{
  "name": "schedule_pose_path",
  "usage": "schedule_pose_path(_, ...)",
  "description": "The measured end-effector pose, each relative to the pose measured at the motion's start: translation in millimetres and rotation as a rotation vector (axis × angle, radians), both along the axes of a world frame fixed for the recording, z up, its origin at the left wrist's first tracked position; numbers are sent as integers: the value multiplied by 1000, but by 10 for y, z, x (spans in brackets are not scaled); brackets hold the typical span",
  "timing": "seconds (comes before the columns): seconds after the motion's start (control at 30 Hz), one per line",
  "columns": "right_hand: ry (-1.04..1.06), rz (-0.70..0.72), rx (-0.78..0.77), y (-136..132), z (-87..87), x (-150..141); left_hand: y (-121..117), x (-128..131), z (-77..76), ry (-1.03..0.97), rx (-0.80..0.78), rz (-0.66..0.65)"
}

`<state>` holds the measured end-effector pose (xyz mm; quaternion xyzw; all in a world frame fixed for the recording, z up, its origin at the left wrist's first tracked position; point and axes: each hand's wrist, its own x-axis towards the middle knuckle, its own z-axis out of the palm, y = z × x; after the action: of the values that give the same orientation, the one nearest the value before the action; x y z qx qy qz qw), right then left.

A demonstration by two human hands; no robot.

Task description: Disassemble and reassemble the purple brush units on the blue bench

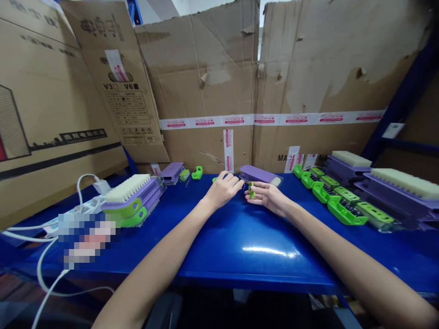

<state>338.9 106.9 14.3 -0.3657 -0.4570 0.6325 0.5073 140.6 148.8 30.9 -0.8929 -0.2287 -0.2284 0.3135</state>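
My left hand (224, 188) is closed in a pinch over the middle of the blue table. At its fingertips is a small dark coil, which looks like a spring (244, 186). Facing it, my right hand (269, 197) grips a small green plastic piece (252, 190) between thumb and fingers. The two hands are close together, fingertips almost meeting. Just behind them lies a purple brush body (259, 174) with a pale end. Partly hidden behind my left hand is another green part (214, 180).
On the right stand green handles (346, 212), green-topped clear pieces (375, 212), springs and purple brushes with pale bristles (408, 183). Assembled brushes (133, 201) lie left, beside a power strip (77, 214) with white cables. Another purple body (172, 172) sits at the back. Cardboard (206, 91) walls the rear.
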Motion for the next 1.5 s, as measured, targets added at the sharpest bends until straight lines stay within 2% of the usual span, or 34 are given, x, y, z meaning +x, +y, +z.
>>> schedule_pose_path(0.13, 13, 13, 41, -17, 21, 9, -6, -17, -6, -59, -98, 30)
schedule_pose_path(0.3, -104, -103, 168, 43, -19, 29, -11, 25, -68, -254, -356, 18)
schedule_pose_path(0.47, -424, -289, 517, 113, -124, 42, 8, 77, -93, -462, -776, -44)
schedule_pose_path(0.57, -648, -410, 683, 111, -146, 52, 43, 53, -90, -557, -905, -43)
schedule_pose_path(0.67, -746, -482, 747, 106, -137, 70, 98, 11, -121, -603, -876, 57)
schedule_pose_path(0.77, -825, -510, 782, 112, -137, 91, 143, -5, -188, -546, -739, 183)
schedule_pose_path(0.9, -929, -488, 821, 117, -165, 99, 130, 25, -249, -451, -606, 235)
schedule_pose_path(1.23, -1107, -544, 815, 82, -131, 101, 66, -67, -81, -396, -459, 374)
schedule_pose_path(1.4, -1208, -737, 836, 77, -48, 168, 100, -146, -46, -329, -427, 487)
schedule_pose_path(1.5, -1238, -852, 827, 78, -4, 243, 82, -142, -42, -297, -393, 416)
